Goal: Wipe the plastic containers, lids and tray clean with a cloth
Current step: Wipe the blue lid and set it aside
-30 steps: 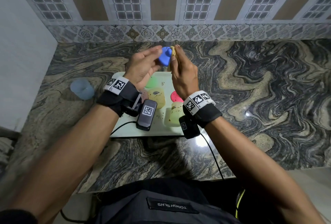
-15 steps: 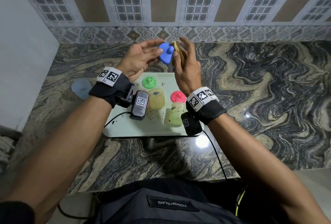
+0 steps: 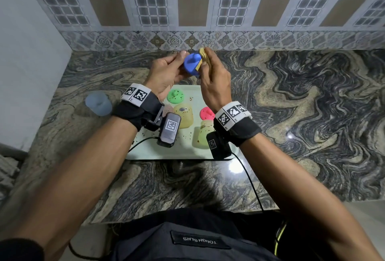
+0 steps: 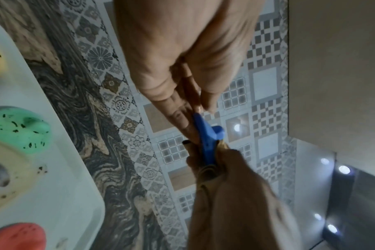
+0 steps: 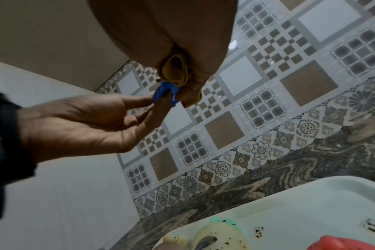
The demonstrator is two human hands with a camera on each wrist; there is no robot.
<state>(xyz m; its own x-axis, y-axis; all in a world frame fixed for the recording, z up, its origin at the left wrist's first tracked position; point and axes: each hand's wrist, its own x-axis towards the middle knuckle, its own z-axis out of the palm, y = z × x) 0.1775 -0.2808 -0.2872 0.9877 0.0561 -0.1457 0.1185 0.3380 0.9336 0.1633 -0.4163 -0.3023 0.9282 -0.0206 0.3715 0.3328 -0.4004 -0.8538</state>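
Observation:
My left hand [image 3: 166, 71] pinches a blue lid [image 3: 192, 63] by its edge, held up above the tray's far end. My right hand [image 3: 212, 77] grips a folded yellow cloth [image 3: 201, 54] pressed against the lid's right side. The left wrist view shows the blue lid [image 4: 207, 138] edge-on between both hands; the right wrist view shows the yellow cloth [image 5: 175, 71] bunched in the palm over the blue lid [image 5: 164, 92]. On the pale tray [image 3: 183, 150] lie a green lid [image 3: 175, 96], a pink lid [image 3: 206, 113] and two yellowish containers [image 3: 185, 116], speckled with dark crumbs.
A translucent blue container [image 3: 99, 103] stands on the marble counter [image 3: 291, 104] left of the tray. A tiled wall [image 3: 198, 10] closes the back and a plain wall the left. Wrist-camera cables trail over the counter's front edge.
Both hands stay raised over the tray's far end. The blue lid has turned in my left fingers and the cloth has shifted along its right edge.

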